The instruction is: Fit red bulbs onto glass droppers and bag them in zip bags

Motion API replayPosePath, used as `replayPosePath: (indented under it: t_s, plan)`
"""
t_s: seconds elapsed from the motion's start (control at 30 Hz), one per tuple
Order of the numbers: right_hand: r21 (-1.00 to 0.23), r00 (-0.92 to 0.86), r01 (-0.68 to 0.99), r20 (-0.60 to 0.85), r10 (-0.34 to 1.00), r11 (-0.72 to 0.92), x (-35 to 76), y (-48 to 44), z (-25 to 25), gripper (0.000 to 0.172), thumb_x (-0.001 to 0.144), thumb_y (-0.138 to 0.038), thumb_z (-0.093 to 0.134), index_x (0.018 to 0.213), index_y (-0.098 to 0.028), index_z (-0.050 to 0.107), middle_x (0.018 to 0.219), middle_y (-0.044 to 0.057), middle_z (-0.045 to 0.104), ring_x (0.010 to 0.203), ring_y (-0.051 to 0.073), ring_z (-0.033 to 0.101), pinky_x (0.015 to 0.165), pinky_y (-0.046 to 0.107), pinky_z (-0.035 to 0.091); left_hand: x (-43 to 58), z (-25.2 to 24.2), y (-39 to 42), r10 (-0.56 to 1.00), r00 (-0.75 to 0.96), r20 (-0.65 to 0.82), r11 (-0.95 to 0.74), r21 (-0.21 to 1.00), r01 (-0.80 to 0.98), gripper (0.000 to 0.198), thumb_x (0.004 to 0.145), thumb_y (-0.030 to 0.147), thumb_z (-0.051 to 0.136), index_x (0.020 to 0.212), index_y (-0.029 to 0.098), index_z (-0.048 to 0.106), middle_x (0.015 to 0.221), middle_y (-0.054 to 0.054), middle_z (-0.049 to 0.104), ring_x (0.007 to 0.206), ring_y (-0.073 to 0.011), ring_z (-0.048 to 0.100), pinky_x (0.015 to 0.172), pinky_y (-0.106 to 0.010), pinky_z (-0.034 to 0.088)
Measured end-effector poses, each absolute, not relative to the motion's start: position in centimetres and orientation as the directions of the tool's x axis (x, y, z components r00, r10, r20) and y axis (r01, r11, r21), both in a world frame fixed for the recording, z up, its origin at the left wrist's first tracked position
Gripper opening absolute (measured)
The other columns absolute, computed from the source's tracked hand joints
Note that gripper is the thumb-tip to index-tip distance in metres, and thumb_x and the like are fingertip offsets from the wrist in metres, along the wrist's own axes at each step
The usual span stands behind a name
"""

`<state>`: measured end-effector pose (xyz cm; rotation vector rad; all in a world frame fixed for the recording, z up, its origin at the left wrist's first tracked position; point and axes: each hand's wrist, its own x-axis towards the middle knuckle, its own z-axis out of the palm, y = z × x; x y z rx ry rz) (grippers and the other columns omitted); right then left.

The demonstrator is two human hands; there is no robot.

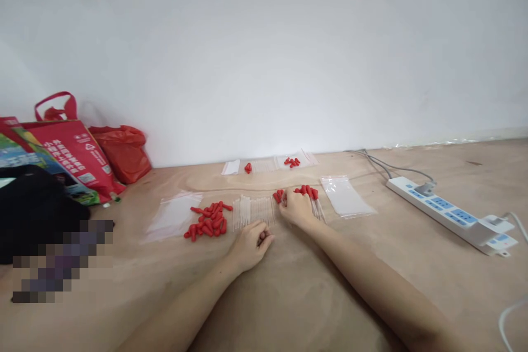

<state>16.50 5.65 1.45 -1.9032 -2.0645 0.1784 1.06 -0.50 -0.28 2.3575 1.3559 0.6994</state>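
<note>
My left hand (pixel 250 242) rests on the wooden surface with its fingers curled in, just below a row of clear thin tubes (pixel 253 210). What its fingers hold, if anything, is hidden. My right hand (pixel 296 207) lies over the right end of that row, fingers bent down onto tubes fitted with red caps (pixel 307 191). A loose heap of red caps (pixel 209 220) lies left of the tubes, close to my left hand.
Clear zip bags lie left (pixel 173 214), right (pixel 345 196) and at the wall with a few red caps (pixel 292 161). A white power strip (pixel 451 217) with cables sits at right. Red bags (pixel 78 157) and a dark bundle (pixel 35 206) stand at left.
</note>
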Motion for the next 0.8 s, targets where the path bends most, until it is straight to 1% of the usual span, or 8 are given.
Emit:
replayPosePath:
  t_s: [0.13,0.27,0.37,0.43,0.53,0.6,0.73,0.8]
  plan:
    - [-0.28,-0.062,0.955,0.139,0.988,0.099,16.6,5.8,1.2,0.021,0.075,-0.024,0.043,0.089,-0.015,0.055,0.085,0.009,0.065,0.084,0.022,0.057,0.073,0.032,0.028,1.1,-0.1,-0.5,0.878,0.412,0.242,-0.476,0.524,0.706,0.011,0.075,0.023,0.047,0.066,0.017,0.043,0.062,0.002,0.048,0.057,-0.0111,0.045,0.052,-0.021,0.035]
    - [-0.269,-0.076,0.956,0.148,0.986,0.114,16.7,5.7,1.2,0.023,0.077,-0.031,0.044,0.089,-0.015,0.056,0.086,0.009,0.065,0.085,0.022,0.057,0.075,0.033,0.027,1.3,0.2,-0.7,0.889,0.389,0.24,-0.455,0.543,0.706,0.01,0.072,0.022,0.049,0.07,0.018,0.04,0.059,0.005,0.045,0.052,-0.01,0.043,0.05,-0.021,0.033]
    - [-0.264,-0.114,0.951,0.186,0.976,0.161,16.4,5.5,1.4,0.025,0.078,-0.036,0.043,0.082,-0.016,0.058,0.083,0.008,0.066,0.083,0.021,0.058,0.076,0.035,0.026,1.5,0.1,-0.8,0.882,0.396,0.256,-0.471,0.534,0.702,0.01,0.073,0.021,0.049,0.07,0.019,0.04,0.059,0.005,0.045,0.052,-0.0104,0.045,0.05,-0.021,0.035]
    - [-0.261,-0.136,0.948,0.19,0.972,0.184,16.0,5.4,1.5,0.025,0.078,-0.037,0.044,0.078,-0.017,0.059,0.08,0.007,0.066,0.081,0.021,0.058,0.076,0.035,0.026,1.4,0.0,-0.7,0.873,0.384,0.301,-0.487,0.507,0.711,0.009,0.074,0.021,0.048,0.07,0.019,0.041,0.061,0.003,0.048,0.055,-0.0114,0.047,0.052,-0.022,0.037]
    - [-0.239,-0.141,0.955,0.164,0.976,0.178,15.2,5.2,1.7,0.026,0.077,-0.035,0.044,0.078,-0.016,0.061,0.08,0.009,0.066,0.081,0.022,0.058,0.073,0.036,0.027,0.5,0.4,0.1,0.849,0.32,0.42,-0.489,0.394,0.778,0.007,0.076,0.022,0.047,0.07,0.018,0.045,0.066,0.0,0.052,0.064,-0.0144,0.052,0.06,-0.025,0.04]
    - [-0.217,-0.131,0.963,0.139,0.982,0.159,14.7,5.2,1.8,0.025,0.076,-0.03,0.043,0.078,-0.014,0.062,0.081,0.012,0.066,0.079,0.023,0.059,0.073,0.037,0.027,-0.7,1.1,1.1,0.846,0.247,0.473,-0.416,0.293,0.861,0.006,0.075,0.021,0.047,0.07,0.018,0.049,0.068,-0.001,0.054,0.07,-0.017,0.053,0.065,-0.028,0.04]
    - [-0.193,-0.131,0.971,0.07,0.989,0.142,13.8,5.3,2.0,0.024,0.073,-0.019,0.042,0.078,-0.013,0.065,0.084,0.016,0.065,0.077,0.024,0.06,0.075,0.04,0.025,-3.8,2.7,3.0,0.882,0.099,0.46,-0.161,0.097,0.982,0.009,0.072,0.021,0.05,0.073,0.019,0.059,0.079,-0.005,0.058,0.082,-0.0227,0.052,0.072,-0.033,0.039]
    - [-0.181,-0.137,0.973,0.038,0.99,0.141,13.4,5.5,2.0,0.024,0.073,-0.016,0.042,0.078,-0.013,0.066,0.085,0.016,0.065,0.077,0.024,0.06,0.076,0.041,0.024,-5.1,3.0,3.6,0.902,0.069,0.426,-0.092,0.033,0.995,0.014,0.072,0.021,0.049,0.078,0.019,0.062,0.086,-0.007,0.058,0.089,-0.0253,0.05,0.075,-0.036,0.037]
